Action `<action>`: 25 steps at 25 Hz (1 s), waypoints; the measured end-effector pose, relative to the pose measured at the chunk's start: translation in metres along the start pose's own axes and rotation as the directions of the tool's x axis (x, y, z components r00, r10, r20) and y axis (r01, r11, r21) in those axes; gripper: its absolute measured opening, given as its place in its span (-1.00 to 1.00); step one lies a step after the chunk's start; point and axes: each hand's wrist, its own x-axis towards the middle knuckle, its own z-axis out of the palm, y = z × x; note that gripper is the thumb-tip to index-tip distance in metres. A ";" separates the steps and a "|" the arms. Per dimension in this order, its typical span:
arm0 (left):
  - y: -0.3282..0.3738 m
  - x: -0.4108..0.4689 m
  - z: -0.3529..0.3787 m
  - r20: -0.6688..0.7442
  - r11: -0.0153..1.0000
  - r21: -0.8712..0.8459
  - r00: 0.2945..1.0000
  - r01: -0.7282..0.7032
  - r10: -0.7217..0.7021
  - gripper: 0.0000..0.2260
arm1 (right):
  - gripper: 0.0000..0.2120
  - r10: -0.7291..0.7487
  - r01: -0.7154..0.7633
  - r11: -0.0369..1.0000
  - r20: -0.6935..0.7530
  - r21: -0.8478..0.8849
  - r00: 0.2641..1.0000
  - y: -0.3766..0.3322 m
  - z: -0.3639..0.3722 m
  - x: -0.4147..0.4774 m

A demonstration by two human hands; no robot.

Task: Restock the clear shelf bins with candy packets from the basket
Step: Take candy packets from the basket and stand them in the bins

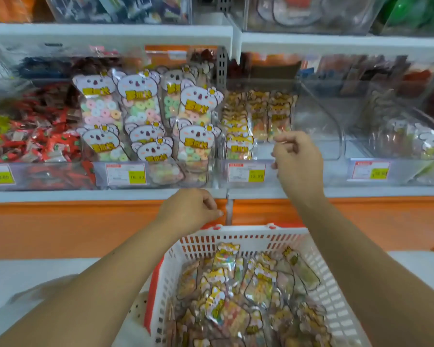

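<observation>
A white plastic basket [248,231] with a red handle sits low in the middle, holding several yellow fox-shaped candy packets [261,284]. On the shelf above it, a clear bin [318,136] has the same fox packets [238,139] standing in its left half, while its right half is bare. My right hand [296,159] is raised at this bin's front, fingers loosely bent just right of the standing packets, with nothing seen in it. My left hand [191,211] hovers over the basket's far rim, fingers curled closed and holding nothing.
A bin of koala-topped ring-candy packets [145,116] stands left of the fox bin, and a bin of red-wrapped sweets [35,136] is further left. Another clear bin [426,144] at the right holds a few packets. Price tags [246,172] line the shelf edge above an orange panel [60,226].
</observation>
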 end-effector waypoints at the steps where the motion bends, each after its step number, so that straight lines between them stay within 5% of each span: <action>1: -0.009 0.000 0.014 0.084 1.000 -0.030 0.996 0.005 -0.002 -0.88 | -0.84 0.013 -0.013 1.000 -0.010 -0.015 1.000 0.015 -0.005 -0.023; 4: -0.039 -0.007 0.068 0.280 0.977 -0.152 0.955 0.148 -0.101 -0.80 | -0.89 0.304 -0.258 0.943 0.228 -0.212 0.925 0.092 -0.001 -0.079; 7: -0.069 -0.020 0.119 0.407 0.933 -0.192 0.890 0.305 -0.207 -0.74 | -0.71 0.582 -0.224 0.800 0.627 -0.557 0.518 0.167 0.010 -0.122; 9: -0.087 -0.030 0.147 0.501 0.908 -0.198 0.834 0.370 -0.231 -0.70 | -0.63 0.642 -0.133 0.758 0.695 -0.638 0.323 0.197 0.021 -0.153; 13: -0.110 -0.037 0.178 0.573 0.916 -0.101 0.775 0.388 -0.266 -0.50 | -0.64 0.713 -0.077 0.668 0.608 -0.740 0.350 0.219 0.035 -0.184; 15: -0.112 -0.037 0.181 0.547 0.906 -0.111 0.786 0.409 -0.288 -0.55 | -0.63 0.728 -0.059 0.655 0.608 -0.753 0.318 0.215 0.037 -0.180; 18: -0.108 -0.038 0.176 0.461 0.845 -0.265 0.831 0.465 -0.312 -0.68 | -0.58 0.678 -0.227 0.732 0.655 -0.643 0.333 0.213 0.031 -0.169; 20: -0.105 -0.038 0.170 0.456 0.669 -0.501 0.824 0.550 -0.336 -0.69 | -0.56 0.649 -0.384 0.759 0.650 -0.525 0.394 0.213 0.026 -0.161; 23: -0.098 -0.038 0.165 0.572 0.214 -0.741 0.766 0.636 -0.293 -0.61 | -0.68 0.632 -0.598 0.732 0.652 -0.326 0.418 0.198 0.026 -0.157; 25: -0.095 -0.040 0.165 0.583 0.150 -0.759 0.763 0.634 -0.278 -0.60 | -0.66 0.605 -0.583 0.752 0.672 -0.308 0.426 0.185 0.034 -0.163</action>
